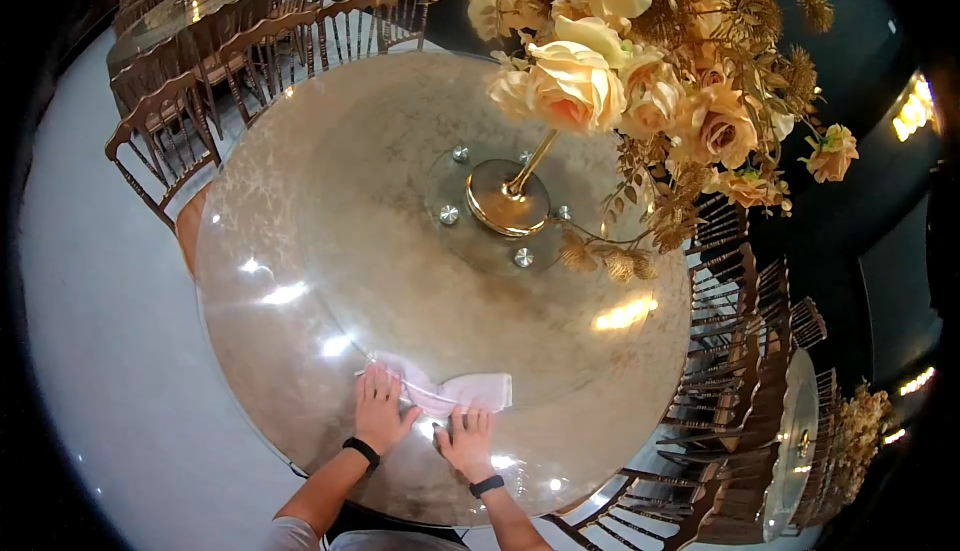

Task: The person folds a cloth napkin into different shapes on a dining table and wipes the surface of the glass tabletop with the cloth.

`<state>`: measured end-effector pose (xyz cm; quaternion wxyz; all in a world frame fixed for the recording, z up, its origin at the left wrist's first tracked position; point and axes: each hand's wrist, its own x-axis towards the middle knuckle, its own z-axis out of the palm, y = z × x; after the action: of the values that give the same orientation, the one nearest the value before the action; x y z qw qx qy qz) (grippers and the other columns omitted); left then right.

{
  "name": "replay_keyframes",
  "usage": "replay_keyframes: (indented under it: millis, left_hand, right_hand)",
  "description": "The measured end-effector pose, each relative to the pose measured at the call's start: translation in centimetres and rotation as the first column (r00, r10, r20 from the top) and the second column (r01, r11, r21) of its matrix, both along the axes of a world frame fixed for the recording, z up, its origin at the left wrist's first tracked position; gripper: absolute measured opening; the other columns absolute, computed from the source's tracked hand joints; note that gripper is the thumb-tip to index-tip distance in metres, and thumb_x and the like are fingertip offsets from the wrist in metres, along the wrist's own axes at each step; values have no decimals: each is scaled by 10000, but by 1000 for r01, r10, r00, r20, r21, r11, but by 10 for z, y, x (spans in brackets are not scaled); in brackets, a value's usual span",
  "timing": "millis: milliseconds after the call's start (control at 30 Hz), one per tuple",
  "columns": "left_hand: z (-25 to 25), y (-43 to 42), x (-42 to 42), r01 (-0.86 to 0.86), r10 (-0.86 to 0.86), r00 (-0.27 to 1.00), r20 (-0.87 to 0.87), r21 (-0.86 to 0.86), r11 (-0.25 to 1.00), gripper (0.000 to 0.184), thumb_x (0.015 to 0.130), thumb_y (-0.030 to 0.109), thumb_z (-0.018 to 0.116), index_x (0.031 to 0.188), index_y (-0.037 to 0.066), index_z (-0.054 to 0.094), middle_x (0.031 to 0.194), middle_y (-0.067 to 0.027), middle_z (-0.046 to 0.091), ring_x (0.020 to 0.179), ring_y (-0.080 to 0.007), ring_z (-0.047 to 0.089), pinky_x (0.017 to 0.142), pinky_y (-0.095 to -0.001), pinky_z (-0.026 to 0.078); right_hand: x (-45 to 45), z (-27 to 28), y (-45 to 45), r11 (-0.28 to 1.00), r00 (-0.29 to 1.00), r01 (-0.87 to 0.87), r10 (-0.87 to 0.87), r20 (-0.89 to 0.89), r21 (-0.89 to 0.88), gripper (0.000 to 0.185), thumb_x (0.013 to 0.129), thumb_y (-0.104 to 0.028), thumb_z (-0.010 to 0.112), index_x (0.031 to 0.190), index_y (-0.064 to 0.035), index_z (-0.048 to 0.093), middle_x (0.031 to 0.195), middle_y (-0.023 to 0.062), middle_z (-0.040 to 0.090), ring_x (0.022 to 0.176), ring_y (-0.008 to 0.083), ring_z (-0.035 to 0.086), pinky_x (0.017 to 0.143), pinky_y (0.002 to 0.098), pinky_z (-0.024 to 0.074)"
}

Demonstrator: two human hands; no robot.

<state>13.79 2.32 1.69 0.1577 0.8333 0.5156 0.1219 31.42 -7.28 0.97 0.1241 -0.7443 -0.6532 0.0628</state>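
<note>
A pale pink cloth (pixel 478 390) lies partly bunched on the near part of a round, glossy, marbled table (pixel 330 191). My left hand (pixel 381 409) rests flat at the cloth's left end, its fingers stretched forward over the edge. Beside it, my right hand (pixel 467 443) lies with fingers extended, the tips touching the cloth's lower edge. Both thumbs point inward, a small gap between them. Dark bands circle both wrists.
A gold stand (pixel 508 199) on a clear disc at the table's middle carries a large arrangement of cream and peach flowers (pixel 575 86). Several metal knobs surround its base. Brown spindle-back chairs (pixel 165 146) line the left and right sides, with more tables beyond.
</note>
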Motion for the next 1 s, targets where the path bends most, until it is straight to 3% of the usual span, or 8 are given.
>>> replay_keyframes:
  millis: [267, 367, 500, 533, 700, 767, 867, 1000]
  left_hand:
    - [-9, 19, 8, 48, -48, 999, -11, -44, 998, 757, 848, 525, 532, 1388, 7, 416, 1474, -259, 298, 1386, -425, 221, 1132, -529, 127]
    - [-14, 20, 17, 23, -31, 988, -150, -52, 998, 778, 844, 542, 520, 1412, 26, 396, 1513, -240, 232, 1409, -409, 176, 1145, -518, 97]
    - [-17, 19, 26, -31, 24, 979, -204, -31, 999, 792, 851, 547, 496, 1446, 46, 343, 1536, -229, 177, 1427, -398, 121, 1151, -517, 67]
    - [-17, 20, 26, -40, 30, 974, -223, -44, 998, 793, 854, 542, 491, 1452, 48, 329, 1537, -228, 176, 1428, -398, 111, 1150, -522, 65]
    - [-15, 22, 13, 21, -35, 993, -113, -123, 992, 842, 868, 586, 441, 1471, 27, 262, 1543, -256, 104, 1425, -425, 83, 1143, -533, 55]
    - [-18, 18, 9, 52, -61, 995, -78, -121, 991, 852, 868, 597, 437, 1473, 25, 255, 1542, -259, 102, 1426, -427, 76, 1140, -538, 57]
    - [-9, 7, 3, 99, -115, 979, -166, -103, 990, 836, 837, 616, 474, 1460, 78, 327, 1533, -239, 176, 1428, -404, 109, 1133, -562, 60]
    - [2, -6, -2, 148, -160, 983, -95, -118, 982, 790, 819, 636, 495, 1398, 102, 440, 1504, -254, 242, 1409, -423, 156, 1113, -599, 73]
  right_hand:
    - [5, -1, 16, 1000, 997, 10, -9, 78, -10, 623, 883, -471, 506, 1303, -11, 521, 1402, 348, 350, 1293, 508, 335, 1091, 559, 216]
    - [4, 1, 17, 998, 988, 20, -11, 154, -59, 645, 886, -482, 493, 1333, -17, 495, 1421, 340, 332, 1316, 500, 309, 1101, 546, 209]
    - [5, -12, 16, 999, 997, 38, -37, 64, -11, 667, 886, -491, 481, 1366, -28, 456, 1439, 329, 312, 1340, 489, 279, 1096, 575, 186]
    - [4, -10, 16, 995, 997, 52, -46, 66, -88, 693, 894, -505, 459, 1392, -26, 410, 1457, 331, 270, 1354, 492, 243, 1095, 588, 171]
    - [0, 0, 15, 979, 993, 67, -46, 111, -192, 725, 904, -519, 430, 1431, -30, 337, 1479, 327, 224, 1372, 484, 207, 1080, 623, 150]
    - [1, -3, 11, 987, 994, 40, -23, 111, -158, 700, 905, -514, 431, 1400, -21, 384, 1458, 328, 267, 1363, 473, 238, 1069, 624, 171]
    - [-3, -2, 5, 985, 992, 21, 0, 124, -169, 673, 903, -513, 437, 1370, -29, 428, 1438, 321, 313, 1344, 456, 284, 1059, 621, 191]
    - [-6, -6, -1, 990, 996, 10, 2, 86, -138, 646, 885, -505, 474, 1322, -28, 474, 1384, 302, 392, 1302, 435, 349, 1041, 618, 225]
